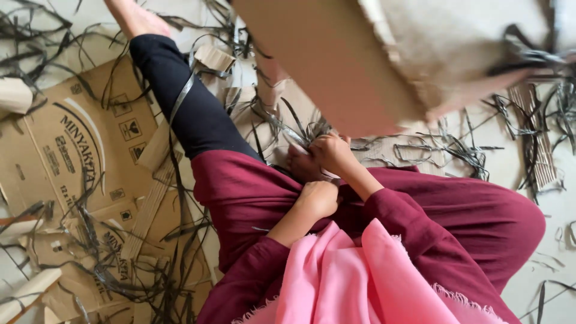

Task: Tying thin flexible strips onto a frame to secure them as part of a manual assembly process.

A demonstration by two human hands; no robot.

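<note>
Seemingly midway, the right hand (332,151) pinched dark strips (300,133) below the big board (336,60), the left hand (318,199) was fisted near it, and many cut strips already lay around

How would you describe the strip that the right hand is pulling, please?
Start at the big cardboard sheet at the top. Just below its edge, the right hand grips a dark flat strip. Unlike the loose strips scattered on the floor, this one runs straight into the fist.

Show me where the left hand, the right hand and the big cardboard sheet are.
left hand (318,199), head view, on the knuckles.
right hand (331,151), head view, back of the hand.
big cardboard sheet (336,60), head view, its plain brown face.
</note>
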